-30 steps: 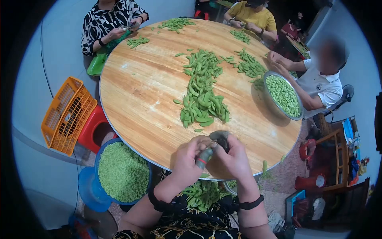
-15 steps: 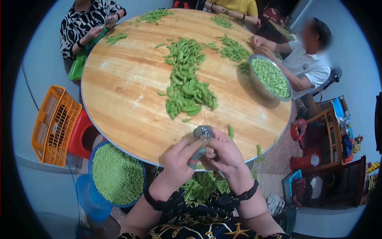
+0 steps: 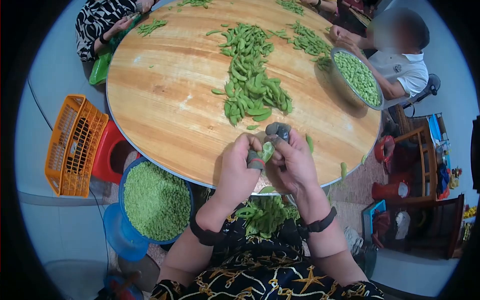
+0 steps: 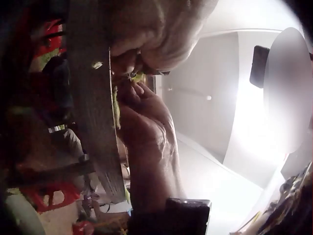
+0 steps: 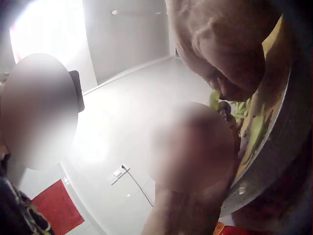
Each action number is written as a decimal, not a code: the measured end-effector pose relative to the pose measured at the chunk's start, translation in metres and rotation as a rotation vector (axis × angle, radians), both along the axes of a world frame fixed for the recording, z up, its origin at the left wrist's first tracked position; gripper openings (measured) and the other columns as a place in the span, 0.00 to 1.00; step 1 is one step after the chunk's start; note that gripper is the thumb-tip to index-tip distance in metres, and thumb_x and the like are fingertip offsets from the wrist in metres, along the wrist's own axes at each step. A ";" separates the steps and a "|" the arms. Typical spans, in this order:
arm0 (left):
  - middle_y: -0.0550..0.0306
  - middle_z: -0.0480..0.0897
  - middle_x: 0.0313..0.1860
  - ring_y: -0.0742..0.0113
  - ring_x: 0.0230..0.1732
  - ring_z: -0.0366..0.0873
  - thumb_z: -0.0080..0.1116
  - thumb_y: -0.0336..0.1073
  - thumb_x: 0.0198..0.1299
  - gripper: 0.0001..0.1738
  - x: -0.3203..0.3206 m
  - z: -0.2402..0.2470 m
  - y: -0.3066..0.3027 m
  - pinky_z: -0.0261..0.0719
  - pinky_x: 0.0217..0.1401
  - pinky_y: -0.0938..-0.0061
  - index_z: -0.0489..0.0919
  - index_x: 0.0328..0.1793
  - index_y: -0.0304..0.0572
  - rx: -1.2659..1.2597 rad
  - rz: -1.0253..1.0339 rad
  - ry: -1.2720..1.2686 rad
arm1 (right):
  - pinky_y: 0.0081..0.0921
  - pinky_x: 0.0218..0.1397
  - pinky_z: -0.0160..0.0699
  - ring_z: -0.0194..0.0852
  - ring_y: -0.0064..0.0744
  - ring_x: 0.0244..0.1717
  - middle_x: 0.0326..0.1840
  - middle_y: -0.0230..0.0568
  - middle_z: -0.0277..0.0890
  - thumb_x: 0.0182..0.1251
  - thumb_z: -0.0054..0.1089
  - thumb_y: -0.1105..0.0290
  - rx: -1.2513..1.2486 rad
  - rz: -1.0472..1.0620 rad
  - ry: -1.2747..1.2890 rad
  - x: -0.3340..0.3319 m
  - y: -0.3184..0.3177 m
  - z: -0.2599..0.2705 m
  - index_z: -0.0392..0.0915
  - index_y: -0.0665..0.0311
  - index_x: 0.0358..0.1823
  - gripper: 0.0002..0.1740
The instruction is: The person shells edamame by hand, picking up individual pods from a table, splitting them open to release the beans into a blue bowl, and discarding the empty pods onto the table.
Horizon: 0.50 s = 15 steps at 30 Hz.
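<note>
In the head view, both hands meet over the near edge of the round wooden table (image 3: 165, 100). My left hand (image 3: 235, 162) pinches a pale green bean pod (image 3: 268, 151); its thumb wears a grey-green cover with a red band. My right hand (image 3: 296, 162) has its curled fingers and thumb on the pod's other side, with dark covers on the fingertips. Several unshelled bean pods (image 3: 250, 82) form a long pile just beyond the hands. More pods (image 3: 267, 217) with leaves sit below the table edge, near my lap. The wrist views are dim, and fingers hide most of the pod.
A blue tub (image 3: 191, 195) of shelled beans stands at left below the table, beside a red stool (image 3: 107, 155) and an orange crate (image 3: 65, 165). A metal bowl (image 3: 345, 92) of beans sits at the right rim. Other people (image 3: 400, 65) sit around the table.
The hands have come slightly apart, and the pale pod now shows between them. The right hand's covered fingertips have shifted away from the left. The head view has tilted down.
</note>
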<state>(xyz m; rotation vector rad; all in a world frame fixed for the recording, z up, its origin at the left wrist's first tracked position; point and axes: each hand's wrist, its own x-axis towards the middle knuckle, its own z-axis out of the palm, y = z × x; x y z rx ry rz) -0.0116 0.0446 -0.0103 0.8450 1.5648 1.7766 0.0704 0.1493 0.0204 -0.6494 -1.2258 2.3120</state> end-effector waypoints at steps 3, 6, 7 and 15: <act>0.64 0.69 0.33 0.81 0.29 0.65 0.39 0.14 0.48 0.16 0.001 0.005 -0.003 0.66 0.28 0.86 0.66 0.41 0.40 0.003 0.018 -0.075 | 0.10 0.20 0.51 0.53 0.10 0.19 0.25 0.24 0.65 0.64 0.51 0.75 0.140 0.132 -0.049 0.001 0.004 0.014 0.71 0.65 0.44 0.08; 0.63 0.72 0.33 0.79 0.31 0.69 0.40 0.14 0.49 0.16 0.004 0.009 -0.003 0.69 0.34 0.85 0.68 0.42 0.38 0.051 0.010 -0.034 | 0.14 0.23 0.60 0.62 0.14 0.21 0.25 0.29 0.72 0.63 0.54 0.69 0.528 0.289 -0.349 0.010 0.027 0.034 0.74 0.66 0.43 0.10; 0.62 0.74 0.33 0.78 0.32 0.71 0.41 0.14 0.49 0.15 0.005 0.011 -0.004 0.71 0.37 0.84 0.69 0.42 0.37 0.098 -0.035 -0.011 | 0.21 0.25 0.65 0.68 0.22 0.23 0.25 0.36 0.74 0.62 0.55 0.67 0.826 0.106 -0.475 0.005 0.042 0.033 0.75 0.67 0.41 0.11; 0.58 0.80 0.33 0.75 0.40 0.77 0.52 0.22 0.56 0.09 -0.001 0.021 -0.010 0.74 0.46 0.78 0.77 0.43 0.34 0.029 -0.362 0.072 | 0.44 0.37 0.72 0.72 0.62 0.34 0.29 0.63 0.73 0.55 0.56 0.68 1.547 0.041 -0.824 -0.017 0.062 0.007 0.73 0.72 0.32 0.12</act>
